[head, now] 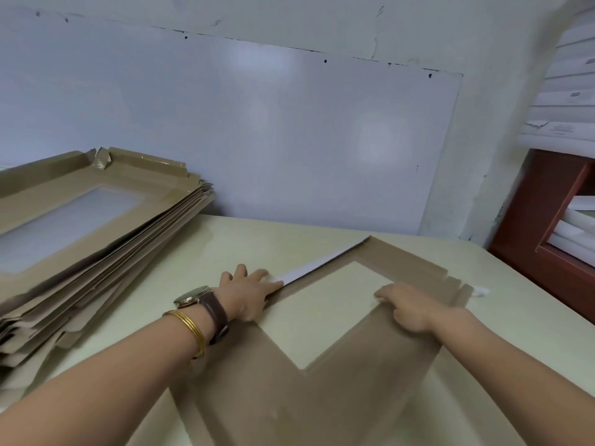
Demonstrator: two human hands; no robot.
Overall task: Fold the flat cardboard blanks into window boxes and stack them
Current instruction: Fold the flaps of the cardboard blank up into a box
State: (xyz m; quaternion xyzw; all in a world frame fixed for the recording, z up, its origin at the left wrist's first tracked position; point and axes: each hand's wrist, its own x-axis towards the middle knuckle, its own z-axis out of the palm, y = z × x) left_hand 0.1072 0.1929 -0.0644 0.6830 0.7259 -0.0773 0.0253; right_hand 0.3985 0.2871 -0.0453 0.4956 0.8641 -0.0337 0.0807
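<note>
Pressing one cardboard blank [354,365] onto the table [257,239], your left hand [248,296] and right hand [410,305] lie flat, gripping nothing; one stack of blanks [96,226] sits left.

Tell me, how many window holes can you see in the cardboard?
2. One is in the flat blank that the left hand and right hand press; one is in the top sheet of the pile at left. Lower sheets may hide more.

legible text: none | labels [561,128] on white stack [566,43], upper right: print too blurred to read | watch [192,297] on left wrist: dial markings unreadable
</note>
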